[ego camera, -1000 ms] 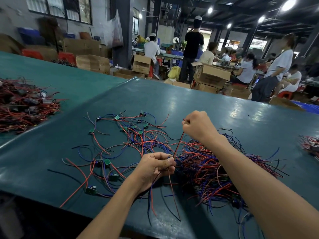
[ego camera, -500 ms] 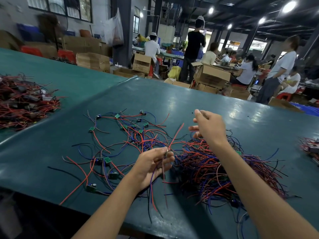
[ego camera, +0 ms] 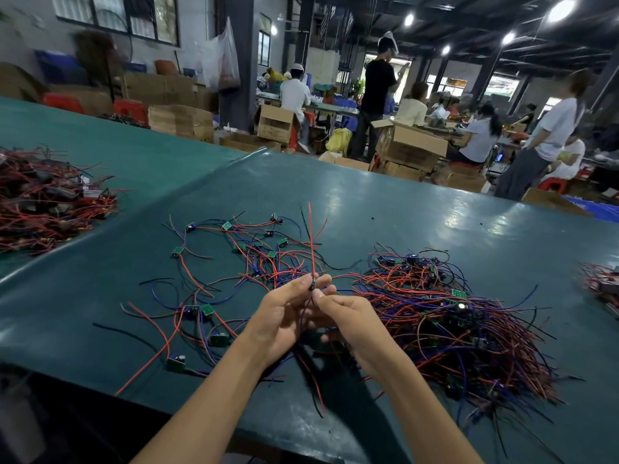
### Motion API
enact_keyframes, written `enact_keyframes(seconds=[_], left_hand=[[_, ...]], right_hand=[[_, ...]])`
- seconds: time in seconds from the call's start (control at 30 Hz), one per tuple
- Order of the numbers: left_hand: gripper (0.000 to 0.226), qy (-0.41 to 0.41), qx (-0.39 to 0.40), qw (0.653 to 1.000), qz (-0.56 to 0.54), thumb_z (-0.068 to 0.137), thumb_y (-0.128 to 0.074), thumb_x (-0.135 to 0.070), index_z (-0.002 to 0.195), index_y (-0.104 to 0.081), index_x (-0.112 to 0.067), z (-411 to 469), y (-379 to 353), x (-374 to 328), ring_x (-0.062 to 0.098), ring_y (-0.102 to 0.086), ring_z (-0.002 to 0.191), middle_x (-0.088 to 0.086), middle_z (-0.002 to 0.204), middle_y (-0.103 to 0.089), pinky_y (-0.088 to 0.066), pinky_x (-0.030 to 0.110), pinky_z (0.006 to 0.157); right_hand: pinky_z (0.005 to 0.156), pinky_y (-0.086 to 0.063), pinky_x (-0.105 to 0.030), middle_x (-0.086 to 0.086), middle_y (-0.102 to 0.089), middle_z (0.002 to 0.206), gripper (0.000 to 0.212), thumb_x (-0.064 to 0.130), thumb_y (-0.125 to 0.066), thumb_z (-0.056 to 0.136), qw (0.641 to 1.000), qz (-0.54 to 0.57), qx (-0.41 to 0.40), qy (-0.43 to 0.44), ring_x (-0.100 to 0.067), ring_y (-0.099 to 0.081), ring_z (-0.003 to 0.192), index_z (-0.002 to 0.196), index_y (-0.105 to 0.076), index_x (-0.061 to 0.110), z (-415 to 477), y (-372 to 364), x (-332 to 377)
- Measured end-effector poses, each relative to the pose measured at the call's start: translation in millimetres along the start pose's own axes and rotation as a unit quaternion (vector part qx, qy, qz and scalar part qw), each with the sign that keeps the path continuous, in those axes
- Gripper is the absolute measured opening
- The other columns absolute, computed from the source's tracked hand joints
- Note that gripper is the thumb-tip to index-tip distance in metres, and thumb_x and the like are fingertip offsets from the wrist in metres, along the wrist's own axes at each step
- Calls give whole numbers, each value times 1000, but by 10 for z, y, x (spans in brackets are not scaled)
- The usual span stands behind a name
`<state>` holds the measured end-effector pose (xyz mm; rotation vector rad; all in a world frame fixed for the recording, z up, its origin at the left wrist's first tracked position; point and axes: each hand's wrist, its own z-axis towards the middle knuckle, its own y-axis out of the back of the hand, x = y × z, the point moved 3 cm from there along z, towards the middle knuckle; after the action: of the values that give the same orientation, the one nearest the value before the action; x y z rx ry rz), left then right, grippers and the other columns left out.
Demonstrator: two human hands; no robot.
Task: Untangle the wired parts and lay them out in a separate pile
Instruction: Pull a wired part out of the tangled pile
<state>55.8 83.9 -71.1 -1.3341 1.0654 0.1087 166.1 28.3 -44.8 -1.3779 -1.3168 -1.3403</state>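
Both hands meet above the green table [ego camera: 385, 209]. My left hand [ego camera: 284, 316] pinches a small wired part [ego camera: 312, 285] at its fingertips; a red wire rises straight up from it and red and black wires hang down below. My right hand [ego camera: 348, 323] pinches the same part's wires just under the left fingertips. A tangled heap of red, blue and black wired parts [ego camera: 452, 316] lies to the right of my hands. To the left, separated parts with small green boards [ego camera: 234, 262] lie spread out loosely.
A second big heap of red wires [ego camera: 47, 199] sits on the neighbouring table at far left. Another small bunch [ego camera: 603, 283] lies at the right edge. Cardboard boxes [ego camera: 408, 145] and several people stand beyond the table's far edge.
My right hand let go of the long wire it held up and came down to meet the left hand. The freed part now stands between both hands' fingertips.
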Motion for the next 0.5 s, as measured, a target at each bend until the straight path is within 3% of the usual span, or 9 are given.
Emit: enact_keyframes(seconds=[0.1, 0.23, 0.33, 0.43, 0.5], left_hand=[[48, -16, -2, 1000, 13, 87, -64, -24, 125, -64, 6, 11, -8, 7, 26, -72, 98, 24, 124, -68, -61, 40, 77], [49, -35, 4, 999, 18, 89, -63, -19, 127, -59, 12, 28, -5, 31, 28, -69, 107, 27, 127, -66, -61, 37, 80], [51, -39, 3, 999, 9, 88, -64, -18, 127, -58, 14, 58, 27, 39, 30, -68, 110, 28, 127, -65, -61, 36, 84], [45, -27, -9, 999, 40, 86, -66, -22, 119, -67, 8, 72, 50, 54, 29, -66, 101, 25, 120, -69, -56, 36, 89], [41, -23, -14, 998, 58, 84, -68, -24, 112, -71, 5, 62, 58, 68, 27, -63, 94, 21, 112, -71, -56, 36, 82]], right_hand=[[63, -51, -32, -15, -75, 90, 35, 35, -62, 99, 998, 58, 3, -10, -24, -69, 77, 87, -79, 8, 30, 7, -104], [80, -43, -45, -21, -71, 93, 44, 43, -59, 100, 997, 66, 14, -24, -32, -60, 86, 93, -77, 3, 59, 23, -114], [87, -46, -45, -23, -72, 99, 38, 37, -57, 103, 998, 51, 30, -26, -36, -63, 91, 96, -78, 6, 82, -6, -104], [59, -42, -26, -8, -60, 68, 37, 31, -58, 102, 998, 43, 18, -31, -20, -52, 60, 72, -75, 19, 126, -32, -126], [49, -36, -23, -4, -51, 62, 40, 26, -57, 102, 999, 35, 3, -35, -14, -46, 54, 65, -69, 18, 128, -33, -146]])
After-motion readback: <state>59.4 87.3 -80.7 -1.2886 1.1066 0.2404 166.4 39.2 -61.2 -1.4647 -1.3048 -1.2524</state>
